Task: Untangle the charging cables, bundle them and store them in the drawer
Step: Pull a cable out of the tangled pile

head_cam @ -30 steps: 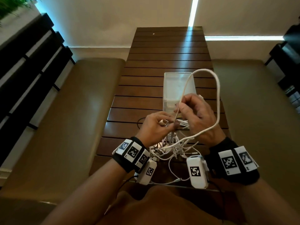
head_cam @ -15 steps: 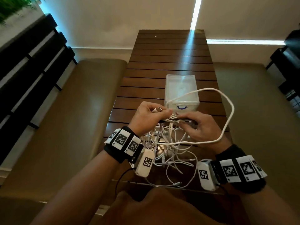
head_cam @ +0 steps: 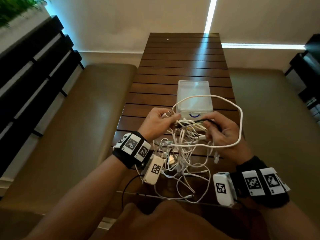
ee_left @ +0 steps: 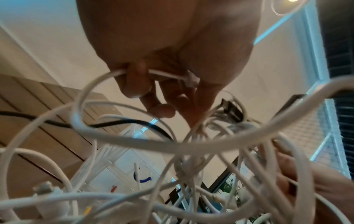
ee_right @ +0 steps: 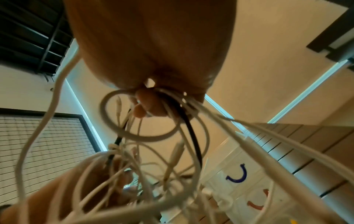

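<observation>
1. The charging cables (head_cam: 181,153) are held as one tangled mass between both hands above the near end of the table; the lower loops trail onto the wood.
2. The left hand (head_cam: 158,122) is closed on the thick white cable (head_cam: 239,118): in the left wrist view the cable's end and a plug are seen pinched under curled fingers (ee_left: 134,84).
3. The right hand (head_cam: 220,134) is curled round a bunch of strands, among them a black cable (head_cam: 206,120), which passes under its fingers (ee_right: 151,104) together with several thin white ones.
4. The thick white cable arcs away from the left hand, over the drawer unit (head_cam: 194,99), round to the right, and back across the right wrist into the knot.
5. The step in hand is judged to be the untangling, at an early stage, since no cable is seen free or bundled.
6. It is best done by keeping one plug end gripped and feeding it back through each loop, the knot being loosened rather than pulled tight; hard tugging would likely cinch the thin strands.
7. The drawer unit, a small translucent box with a blue handle, stands just beyond the hands; its drawer appears closed and would need opening later.
8. The table (head_cam: 183,58) is of dark wooden slats; padded benches (head_cam: 83,118) flank it, and a pale wall rises behind.
</observation>
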Demonstrator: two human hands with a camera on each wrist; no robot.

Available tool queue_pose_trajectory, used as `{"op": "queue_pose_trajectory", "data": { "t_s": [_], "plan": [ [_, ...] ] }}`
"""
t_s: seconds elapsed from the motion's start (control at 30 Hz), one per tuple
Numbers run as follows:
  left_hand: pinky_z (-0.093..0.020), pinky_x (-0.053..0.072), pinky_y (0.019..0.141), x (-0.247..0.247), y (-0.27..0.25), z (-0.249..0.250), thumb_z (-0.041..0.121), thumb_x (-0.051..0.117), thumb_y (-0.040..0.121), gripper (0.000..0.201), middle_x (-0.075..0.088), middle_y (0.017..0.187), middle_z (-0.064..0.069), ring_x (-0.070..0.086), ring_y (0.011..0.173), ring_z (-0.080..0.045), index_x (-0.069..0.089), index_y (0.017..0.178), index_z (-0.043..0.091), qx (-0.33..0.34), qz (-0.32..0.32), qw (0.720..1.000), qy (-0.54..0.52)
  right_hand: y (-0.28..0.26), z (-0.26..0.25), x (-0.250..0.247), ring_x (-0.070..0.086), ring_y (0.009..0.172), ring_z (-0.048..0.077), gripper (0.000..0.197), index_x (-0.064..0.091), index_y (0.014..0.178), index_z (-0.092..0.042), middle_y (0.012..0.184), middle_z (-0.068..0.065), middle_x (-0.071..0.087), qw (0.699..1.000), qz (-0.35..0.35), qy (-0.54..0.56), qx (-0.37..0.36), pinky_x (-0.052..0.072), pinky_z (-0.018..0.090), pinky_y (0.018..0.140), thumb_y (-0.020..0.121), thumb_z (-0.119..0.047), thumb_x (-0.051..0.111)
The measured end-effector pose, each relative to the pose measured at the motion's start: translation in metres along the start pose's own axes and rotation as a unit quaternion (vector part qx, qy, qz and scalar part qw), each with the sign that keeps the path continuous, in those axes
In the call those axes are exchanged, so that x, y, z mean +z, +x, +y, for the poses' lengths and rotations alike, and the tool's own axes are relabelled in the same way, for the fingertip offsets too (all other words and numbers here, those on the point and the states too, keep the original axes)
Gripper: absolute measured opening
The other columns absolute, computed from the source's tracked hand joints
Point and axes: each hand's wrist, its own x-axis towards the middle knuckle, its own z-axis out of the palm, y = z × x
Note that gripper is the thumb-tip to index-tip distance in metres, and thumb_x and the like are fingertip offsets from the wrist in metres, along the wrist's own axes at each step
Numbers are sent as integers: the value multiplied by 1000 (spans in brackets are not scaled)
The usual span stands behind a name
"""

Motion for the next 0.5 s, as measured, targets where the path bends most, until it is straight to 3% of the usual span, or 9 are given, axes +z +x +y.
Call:
{"op": "queue_pose_trajectory", "data": {
  "t_s": [0.1, 0.17, 0.23, 0.3, 0.37, 0.5],
  "plan": [
    [-37, 55, 64, 8, -4, 4, 23, 58, 95, 21, 68, 68, -9, 63, 64, -22, 68, 84, 8, 2, -19, 1000, 17, 7, 1, -10, 51, 47, 9, 7, 56, 97, -15, 68, 5, 56, 994, -53, -30, 95, 44, 22, 45, 98, -11, 51],
    [-32, 52, 60, 13, -4, 6, 24, 55, 96, 23, 68, 68, -6, 64, 62, -19, 67, 88, 6, -6, -38, 999, 32, 10, -1, -15, 63, 62, 17, 5, 57, 101, -18, 78, 5, 64, 985, -118, -43, 122, 53, 29, 53, 96, -19, 55],
    [-37, 52, 65, 16, -2, 6, 26, 56, 96, 26, 68, 73, -10, 63, 65, -23, 67, 90, 3, -10, -50, 998, 48, 13, -2, -17, 67, 80, 10, 14, 64, 103, -20, 90, -2, 70, 980, -165, -70, 84, 55, 25, 71, 89, -23, 65],
    [-37, 51, 66, 16, -2, 6, 26, 57, 95, 24, 67, 73, -8, 61, 65, -21, 68, 86, 6, -11, -61, 997, 42, 13, -2, -14, 67, 86, 9, 18, 71, 100, -19, 92, -3, 72, 979, -167, -105, 45, 54, 29, 80, 83, -24, 73],
    [-35, 49, 65, 16, 0, 5, 26, 58, 94, 23, 65, 71, -6, 59, 64, -16, 68, 82, 9, -5, -67, 997, 38, 13, -3, -10, 68, 84, 11, 13, 74, 94, -19, 88, -2, 74, 983, -150, -100, 29, 55, 35, 81, 81, -20, 76],
    [-30, 46, 64, 11, 1, 3, 25, 63, 91, 20, 63, 75, -6, 58, 65, -18, 69, 90, 6, -61, -114, 988, -84, 10, -5, -5, 68, 87, 8, 17, 72, 93, -23, 90, -4, 73, 988, -155, -24, -1, 52, 24, 81, 84, -8, 71]
  ]
}}
